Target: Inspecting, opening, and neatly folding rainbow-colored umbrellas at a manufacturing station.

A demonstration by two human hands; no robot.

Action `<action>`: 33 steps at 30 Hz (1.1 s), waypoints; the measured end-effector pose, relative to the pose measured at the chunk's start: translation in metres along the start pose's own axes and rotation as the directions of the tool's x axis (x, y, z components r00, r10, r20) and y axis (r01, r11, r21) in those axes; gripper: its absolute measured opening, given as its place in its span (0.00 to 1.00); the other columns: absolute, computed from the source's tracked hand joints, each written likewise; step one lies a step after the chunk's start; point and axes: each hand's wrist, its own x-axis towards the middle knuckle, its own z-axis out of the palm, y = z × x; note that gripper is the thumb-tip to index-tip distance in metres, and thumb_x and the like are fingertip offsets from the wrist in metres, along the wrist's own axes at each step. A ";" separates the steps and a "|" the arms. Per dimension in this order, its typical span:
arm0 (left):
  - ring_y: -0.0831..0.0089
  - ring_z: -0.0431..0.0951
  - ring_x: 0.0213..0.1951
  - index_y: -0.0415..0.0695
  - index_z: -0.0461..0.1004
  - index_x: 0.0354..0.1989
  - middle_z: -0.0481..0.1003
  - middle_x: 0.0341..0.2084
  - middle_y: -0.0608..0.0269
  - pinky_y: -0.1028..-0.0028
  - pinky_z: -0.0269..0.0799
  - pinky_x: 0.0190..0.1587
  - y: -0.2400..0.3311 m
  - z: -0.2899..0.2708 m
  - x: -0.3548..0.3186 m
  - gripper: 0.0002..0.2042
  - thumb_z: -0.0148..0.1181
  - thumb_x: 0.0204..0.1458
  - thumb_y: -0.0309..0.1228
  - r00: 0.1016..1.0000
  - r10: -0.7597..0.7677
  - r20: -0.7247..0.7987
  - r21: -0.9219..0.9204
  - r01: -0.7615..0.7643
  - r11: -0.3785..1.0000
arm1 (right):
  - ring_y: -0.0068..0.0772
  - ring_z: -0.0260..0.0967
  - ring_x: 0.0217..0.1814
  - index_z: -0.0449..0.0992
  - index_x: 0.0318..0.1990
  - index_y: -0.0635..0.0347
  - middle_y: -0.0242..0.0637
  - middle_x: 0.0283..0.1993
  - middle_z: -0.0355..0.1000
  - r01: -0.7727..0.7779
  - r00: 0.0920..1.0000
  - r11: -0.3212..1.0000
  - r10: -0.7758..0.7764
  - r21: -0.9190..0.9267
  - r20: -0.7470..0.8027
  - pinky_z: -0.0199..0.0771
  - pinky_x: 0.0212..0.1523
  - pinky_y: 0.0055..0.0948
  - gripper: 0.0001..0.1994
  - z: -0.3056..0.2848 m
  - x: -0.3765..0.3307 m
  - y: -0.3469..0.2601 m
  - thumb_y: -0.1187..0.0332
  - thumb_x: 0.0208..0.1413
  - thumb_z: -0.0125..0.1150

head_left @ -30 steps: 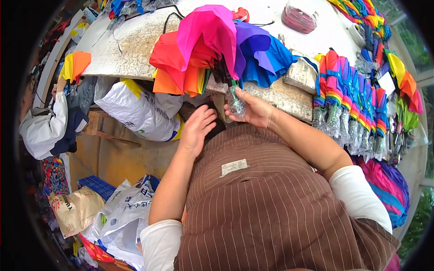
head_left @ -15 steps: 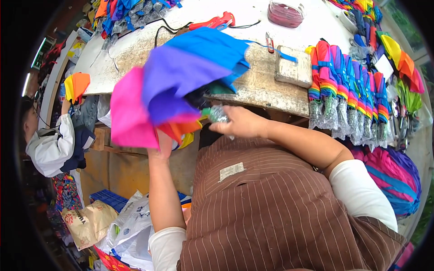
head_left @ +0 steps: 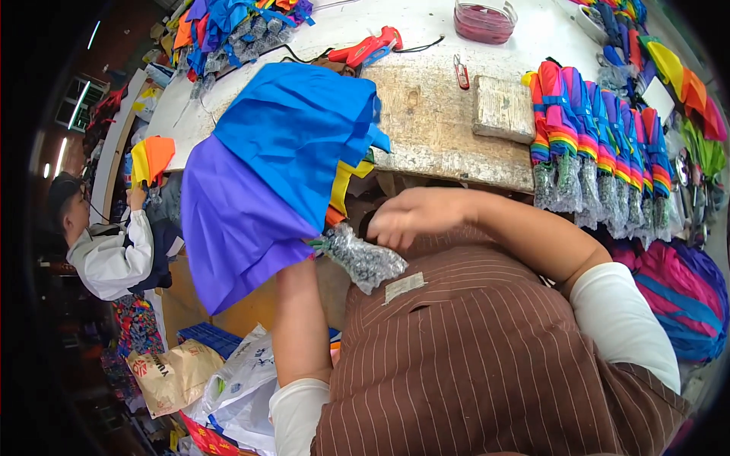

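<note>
A multicolour umbrella (head_left: 281, 144) hangs half-folded over the table's near edge, its loose blue and purple panels toward me and bits of yellow and orange at its right. Its handle, wrapped in bubble wrap (head_left: 357, 257), points down toward my apron. My left hand (head_left: 299, 275) reaches up beneath the purple panel and bears the umbrella; the fabric hides its fingers. Just above and right of the wrapped handle is my right hand (head_left: 417, 218), slightly blurred, with loosely bent fingers and nothing in them.
Folded rainbow umbrellas (head_left: 601, 144) line the table's right edge, beside a worn block (head_left: 503, 109). A small red cutter (head_left: 461, 72), a red-handled tool (head_left: 369, 47) and a plastic tub (head_left: 484, 21) lie farther back. A co-worker (head_left: 114, 243) handles an umbrella at left.
The umbrella has turned, bringing blue and purple panels forward and hiding the pink one. Its wrapped handle has swung down, and my right hand has come off it.
</note>
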 end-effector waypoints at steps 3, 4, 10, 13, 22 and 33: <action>0.56 0.63 0.56 0.46 0.61 0.59 0.62 0.57 0.51 0.60 0.59 0.58 -0.032 0.071 -0.012 0.26 0.41 0.57 0.49 0.971 0.014 -0.237 0.158 0.024 0.987 | 0.42 0.61 0.60 0.60 0.59 0.72 0.53 0.60 0.60 0.036 0.995 0.861 0.017 0.507 -0.099 0.67 0.57 0.41 0.41 -0.024 0.011 0.044 0.36 0.55 0.44; 0.55 0.66 0.54 0.45 0.63 0.58 0.65 0.55 0.50 0.60 0.61 0.57 -0.038 0.081 -0.015 0.26 0.43 0.57 0.49 0.951 0.032 -0.308 0.207 0.035 0.978 | 0.43 0.60 0.61 0.58 0.60 0.72 0.52 0.60 0.60 0.092 0.995 0.789 -0.054 0.607 -0.081 0.66 0.58 0.41 0.45 -0.030 0.015 0.051 0.33 0.52 0.45; 0.58 0.63 0.57 0.47 0.58 0.61 0.62 0.58 0.52 0.67 0.57 0.61 0.008 -0.043 0.011 0.25 0.42 0.59 0.45 0.992 -0.090 -0.091 -0.219 0.068 0.973 | 0.46 0.57 0.64 0.53 0.65 0.56 0.49 0.63 0.58 0.321 0.932 0.629 -0.341 0.708 -0.119 0.60 0.61 0.46 0.53 -0.047 0.006 0.035 0.28 0.35 0.54; 0.60 0.64 0.57 0.46 0.58 0.61 0.63 0.57 0.53 0.66 0.59 0.59 -0.006 -0.016 0.016 0.24 0.41 0.59 0.45 0.960 -0.098 -0.264 -0.281 0.020 0.959 | 0.44 0.58 0.64 0.54 0.64 0.59 0.46 0.62 0.60 0.407 0.891 0.663 -0.438 0.628 -0.115 0.57 0.64 0.47 0.48 -0.045 0.008 0.010 0.34 0.41 0.58; 0.64 0.69 0.51 0.42 0.62 0.57 0.68 0.50 0.56 0.67 0.65 0.53 0.025 -0.007 0.015 0.21 0.40 0.61 0.43 0.896 -0.231 -0.380 -0.722 -0.132 0.679 | 0.34 0.58 0.64 0.65 0.59 0.64 0.44 0.63 0.60 -0.150 0.966 0.964 0.097 -0.217 -0.238 0.54 0.64 0.29 0.44 -0.019 0.015 -0.034 0.44 0.36 0.71; 0.71 0.75 0.39 0.38 0.69 0.47 0.74 0.38 0.59 0.73 0.71 0.44 0.052 -0.107 -0.022 0.15 0.46 0.61 0.37 0.987 -0.117 0.108 -0.900 0.048 -0.432 | 0.34 0.61 0.60 0.64 0.59 0.64 0.40 0.61 0.62 0.225 0.972 0.738 -0.123 0.637 -0.201 0.57 0.63 0.37 0.26 -0.008 0.028 0.053 0.59 0.56 0.57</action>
